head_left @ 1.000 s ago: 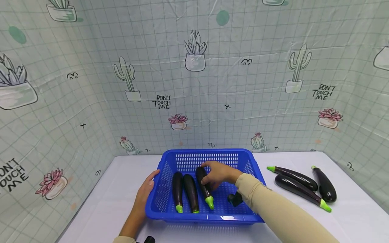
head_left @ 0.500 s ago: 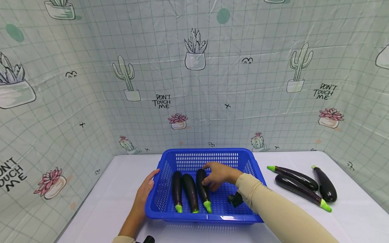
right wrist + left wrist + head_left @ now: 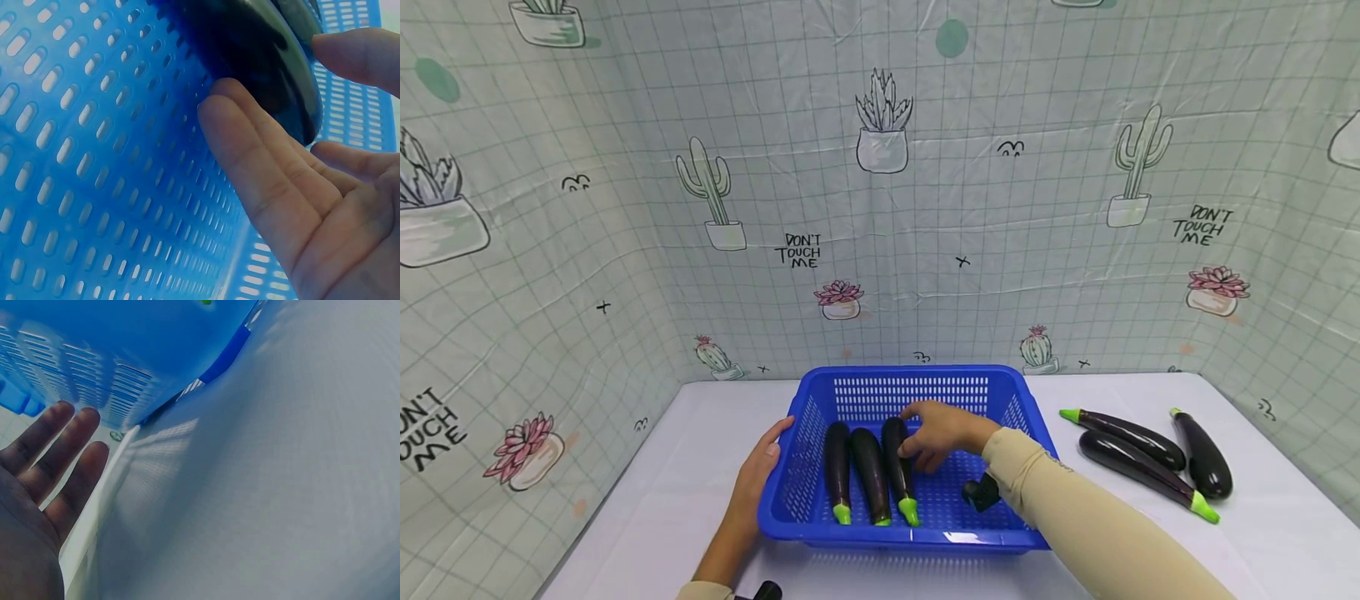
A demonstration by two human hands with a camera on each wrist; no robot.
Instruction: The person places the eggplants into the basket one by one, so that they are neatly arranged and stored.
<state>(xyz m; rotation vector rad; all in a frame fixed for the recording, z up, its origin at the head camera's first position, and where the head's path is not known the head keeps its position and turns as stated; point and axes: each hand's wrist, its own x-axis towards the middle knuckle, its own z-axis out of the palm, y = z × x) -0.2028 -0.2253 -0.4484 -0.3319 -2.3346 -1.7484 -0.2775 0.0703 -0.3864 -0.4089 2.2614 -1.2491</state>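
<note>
Inside the blue basket (image 3: 902, 537), three dark eggplants lie side by side with green stem ends toward the near side: the left one (image 3: 837, 467), the middle one (image 3: 870, 475) and the right one (image 3: 897, 462). My right hand (image 3: 943, 433) is over the right eggplant, its thumb and fingers on either side of the rounded far end. In the right wrist view those fingers (image 3: 262, 169) are fairly straight and lie against or close beside the eggplant (image 3: 269, 69); firm contact is unclear. My left hand (image 3: 756, 475) is at the basket's left wall, fingers extended.
Three more eggplants lie on the white table right of the basket: an upper one (image 3: 1127, 437), a lower one (image 3: 1142, 471) and a far-right one (image 3: 1201, 457). A patterned cloth (image 3: 925, 217) hangs behind and on both sides.
The right eggplant has come down and shifted slightly left, closer to the middle one, with its stem end swinging left. My right hand moved slightly with it. The left hand stays at the basket.
</note>
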